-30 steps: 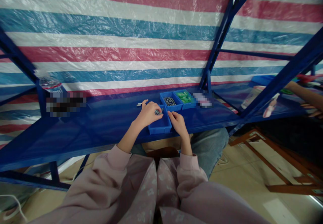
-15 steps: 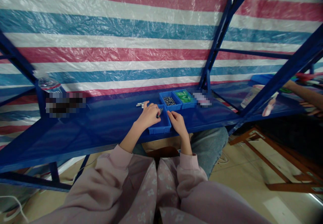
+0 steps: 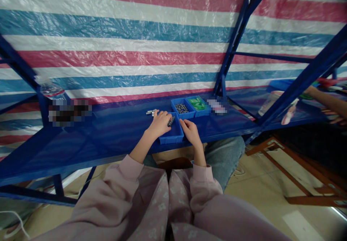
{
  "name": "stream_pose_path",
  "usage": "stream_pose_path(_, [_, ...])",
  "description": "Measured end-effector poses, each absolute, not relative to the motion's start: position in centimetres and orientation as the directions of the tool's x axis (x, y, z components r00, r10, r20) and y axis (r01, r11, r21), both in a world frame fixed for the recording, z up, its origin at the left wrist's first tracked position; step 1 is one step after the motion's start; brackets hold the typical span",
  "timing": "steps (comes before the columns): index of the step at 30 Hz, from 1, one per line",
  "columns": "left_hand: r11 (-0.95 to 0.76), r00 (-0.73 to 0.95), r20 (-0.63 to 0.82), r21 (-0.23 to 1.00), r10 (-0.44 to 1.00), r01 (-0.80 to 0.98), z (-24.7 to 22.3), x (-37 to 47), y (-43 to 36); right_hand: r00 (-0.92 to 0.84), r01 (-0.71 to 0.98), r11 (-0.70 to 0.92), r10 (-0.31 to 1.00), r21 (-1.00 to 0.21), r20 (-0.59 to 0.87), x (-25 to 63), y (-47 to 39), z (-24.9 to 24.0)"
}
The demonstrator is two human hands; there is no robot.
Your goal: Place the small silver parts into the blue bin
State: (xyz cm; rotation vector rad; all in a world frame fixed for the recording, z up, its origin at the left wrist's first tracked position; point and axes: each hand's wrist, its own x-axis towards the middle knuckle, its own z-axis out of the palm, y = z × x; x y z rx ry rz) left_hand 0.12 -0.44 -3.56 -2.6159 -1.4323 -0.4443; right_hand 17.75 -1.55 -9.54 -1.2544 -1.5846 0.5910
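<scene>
Blue plastic bin (image 3: 171,139) sits close, likely for easy reach: the left hand (image 3: 160,123) curls over small metal parts (image 3: 171,120) inside; the right hand (image 3: 190,129), fingers bent, meets its right side, perhaps steadying it (whether either grips, unclear).

Left of the front tray (image 3: 171,140) I meet the left hand (image 3: 159,123), then open bench (image 3: 116,127) (plenty); behind that tray, rightward, 2 bins (image 3: 187,115) obstruct.
</scene>
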Motion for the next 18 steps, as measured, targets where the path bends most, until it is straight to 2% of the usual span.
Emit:
stream_pose_path(4, [-0.562, 0.474, 0.378, 0.167, 0.795, 0.81, -3.2, -0.7, 0.1, 0.036, 0.432, 0.338, 0.92, -0.836, 0.391, 17.7, -1.6, -9.5])
stream_pose_path(9, [-0.374, 0.168, 0.492, 0.357, 0.854, 0.856, -2.9, -4.4, 2.4, 0.028, 0.443, 0.33, 0.924, -0.834, 0.381, 17.8, -1.8, -9.3])
stream_pose_path(13, [-0.139, -0.044, 0.414, 0.402, 0.909, 0.905, -4.6, -7.7, 4.6, 0.029, 0.452, 0.328, 0.924, -0.83, 0.381, 17.8, -1.8, -9.3])
stream_pose_path(16, [-0.056, -0.064, 0.295, 0.381, 0.953, 0.923, -6.2, -9.0, 5.4, 0.031, 0.448, 0.327, 0.924, -0.832, 0.38, 17.8, -1.8, -9.3])
stream_pose_path(18, [-0.065, -0.03, 0.252, 0.361, 0.967, 0.93, -6.9, -9.2, 5.6, 0.033, 0.448, 0.327, 0.924, -0.832, 0.381, 17.8, -1.7, -9.4])
